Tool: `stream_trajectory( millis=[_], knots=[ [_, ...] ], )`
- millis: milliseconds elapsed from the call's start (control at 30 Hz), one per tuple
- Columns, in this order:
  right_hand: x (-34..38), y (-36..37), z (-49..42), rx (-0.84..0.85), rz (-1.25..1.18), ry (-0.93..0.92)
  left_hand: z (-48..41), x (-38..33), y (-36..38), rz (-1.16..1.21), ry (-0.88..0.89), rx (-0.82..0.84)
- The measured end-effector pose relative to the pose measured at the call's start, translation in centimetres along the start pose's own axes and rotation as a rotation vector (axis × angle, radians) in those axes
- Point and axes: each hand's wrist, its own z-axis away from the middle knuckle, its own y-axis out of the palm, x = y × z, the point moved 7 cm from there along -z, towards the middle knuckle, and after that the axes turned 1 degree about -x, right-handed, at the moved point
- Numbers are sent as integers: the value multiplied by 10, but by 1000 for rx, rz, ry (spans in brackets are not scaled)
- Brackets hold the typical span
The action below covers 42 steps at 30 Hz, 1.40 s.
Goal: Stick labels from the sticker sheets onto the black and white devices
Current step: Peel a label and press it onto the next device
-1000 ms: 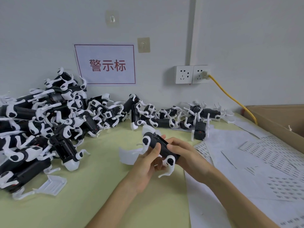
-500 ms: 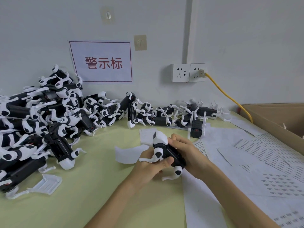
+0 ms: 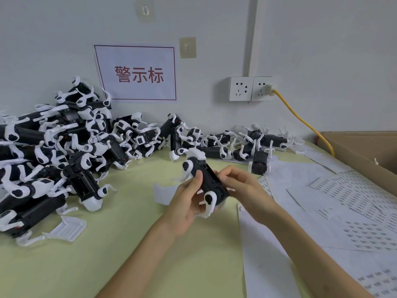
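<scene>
Tabletop (image 3: 129,254) shows green surface between device pile (image 3: 53,151) and sticker sheets (image 3: 354,201). Left hand (image 3: 184,207) and right hand (image 3: 242,190) grip one device (image 3: 209,179), fingers curled, higher than before.

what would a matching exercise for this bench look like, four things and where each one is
Things
1. black and white plastic device
2. yellow cable
3. brown cardboard box
4. white paper sticker sheets

Places
a. plugged into the white wall socket
b. spread flat on the green table
c. gripped by the left hand and right hand
d. at the far right edge of the view

Pairs: 1-c, 2-a, 3-d, 4-b
</scene>
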Motion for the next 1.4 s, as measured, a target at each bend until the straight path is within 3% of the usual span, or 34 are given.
stream_trajectory(
  millis=[100, 200, 300, 400, 533, 700, 900, 1067, 1133, 1267, 1400],
  knots=[
    [2, -18, 1, -235, 116, -40, -2, 1, -7, -5, -7, -83],
    [-3, -39, 5, -478, 492, 12, -6, -6, -25, 240, 38, -173],
    [-23, -48, 3, -456, 957, 223, -11, -15, -52, 382, 105, -234],
    [-36, -45, 0, -386, 1092, 329, -13, -6, -62, 394, 8, -284],
    [-42, -39, -6, -346, 1036, 358, -11, 0, -51, 258, -21, -189],
    [-36, -27, -4, -288, 705, 205, -8, 3, -52, 254, -58, -249],
    [-32, -19, -5, -194, 759, 54, -7, 4, -53, 317, -108, -284],
    [3, -45, 4, -521, 586, -173, -5, -3, -49, 559, -70, -250],
    [14, -45, 9, -541, 632, -282, -5, -4, -45, 538, -77, -211],
    [26, -18, 15, -360, 815, -501, -4, -2, -41, 511, -128, -169],
    [10, 8, 11, -83, 824, -434, -5, -3, -43, 536, -130, -140]
  ],
)
